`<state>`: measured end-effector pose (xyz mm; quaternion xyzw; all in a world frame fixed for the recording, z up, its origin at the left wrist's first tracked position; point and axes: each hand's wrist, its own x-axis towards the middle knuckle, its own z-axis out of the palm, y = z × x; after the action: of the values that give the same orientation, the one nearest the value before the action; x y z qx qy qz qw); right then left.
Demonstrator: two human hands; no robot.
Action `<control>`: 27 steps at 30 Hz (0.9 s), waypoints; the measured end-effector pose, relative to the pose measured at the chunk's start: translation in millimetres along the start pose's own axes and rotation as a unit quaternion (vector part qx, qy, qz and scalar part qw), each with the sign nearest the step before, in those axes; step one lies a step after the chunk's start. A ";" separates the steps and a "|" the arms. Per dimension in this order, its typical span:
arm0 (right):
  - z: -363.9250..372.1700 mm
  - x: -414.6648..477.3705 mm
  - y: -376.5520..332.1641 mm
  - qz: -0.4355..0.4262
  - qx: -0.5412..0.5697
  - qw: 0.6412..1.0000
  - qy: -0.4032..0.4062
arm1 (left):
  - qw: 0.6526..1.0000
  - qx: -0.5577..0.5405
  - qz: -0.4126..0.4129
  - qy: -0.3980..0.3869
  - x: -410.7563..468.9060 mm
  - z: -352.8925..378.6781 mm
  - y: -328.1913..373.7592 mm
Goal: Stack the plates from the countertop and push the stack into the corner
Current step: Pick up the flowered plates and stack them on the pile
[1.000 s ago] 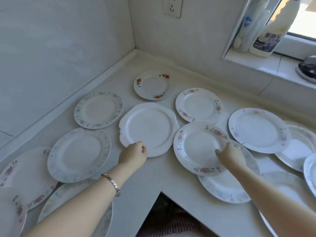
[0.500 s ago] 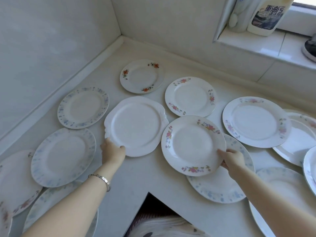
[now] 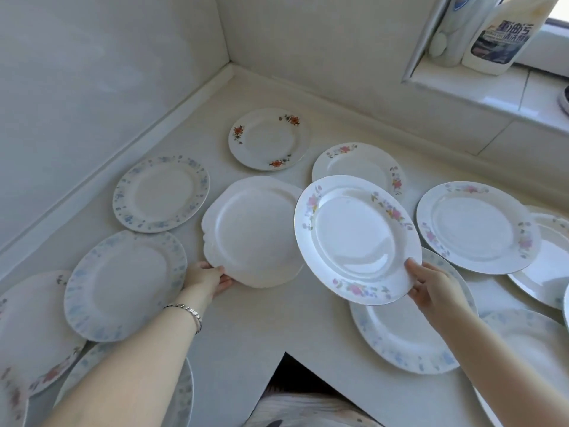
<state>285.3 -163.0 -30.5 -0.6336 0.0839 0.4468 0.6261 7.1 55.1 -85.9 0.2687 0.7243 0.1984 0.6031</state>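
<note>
Head camera finds the job barely begun, by my reading: no stack exists, and every plate but one lies flat on the pale L-shaped countertop (image 3: 246, 328), well short of the wall corner (image 3: 229, 69). Left hand (image 3: 204, 277) has its fingers curled round the near rim of the plain white scalloped plate (image 3: 252, 232), which rests on the counter. Right hand (image 3: 431, 288) pinches the near rim of a round white plate with pink flowers (image 3: 357, 238), held tilted above the counter just beside the scalloped one. That looks like the first pairing. All the gathering, and the push into the corner, remain.

Counting from the left:
- two pink-flowered plates cut by the frame edge (image 3: 30, 318)
- three blue-patterned plates (image 3: 123, 285)
- the scalloped plate
- one small plate with orange flowers (image 3: 268, 138)
- one pink-flowered plate behind the lifted one (image 3: 360, 163)
- the lifted plate
- one blue-rimmed plate beneath it (image 3: 400, 334)
- four plates at the right (image 3: 477, 226), some partly hidden

That makes about fourteen, though the cut-off ones leave it uncertain.
</note>
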 end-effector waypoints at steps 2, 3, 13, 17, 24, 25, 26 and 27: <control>14.4 1.7 0.4 -0.009 -0.024 1.000 -0.004 | 1.000 -0.004 -0.008 -0.014 -0.5 -1.5 -2.6; 21.4 2.9 2.9 -0.013 -0.043 0.999 -0.002 | 1.000 -0.004 -0.013 -0.020 -1.9 -2.3 -4.3; 92.4 16.3 48.4 0.003 -0.208 0.977 -0.047 | 0.999 0.036 -0.031 -0.005 -22.7 -36.4 -43.1; 110.6 20.5 62.3 0.006 -0.254 0.965 -0.063 | 0.998 0.061 -0.020 0.007 -22.6 -46.8 -54.0; 114.6 17.0 76.5 0.020 -0.279 0.959 -0.056 | 0.996 0.085 -0.029 -0.009 -28.4 -52.2 -63.6; 116.2 16.8 76.9 0.017 -0.289 0.956 -0.053 | 0.995 0.099 -0.026 -0.012 -29.0 -52.6 -62.6; 118.1 18.3 78.1 0.007 -0.310 0.950 -0.048 | 0.993 0.118 -0.020 -0.016 -29.2 -53.1 -61.4; 119.6 19.6 79.0 -0.013 -0.347 0.937 -0.042 | 0.990 0.140 -0.012 -0.021 -29.5 -53.6 -59.6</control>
<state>189.0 -66.3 -78.6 -0.7932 -0.1108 0.4659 0.3761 -50.6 -7.8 -89.3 0.3458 0.7352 0.0821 0.5773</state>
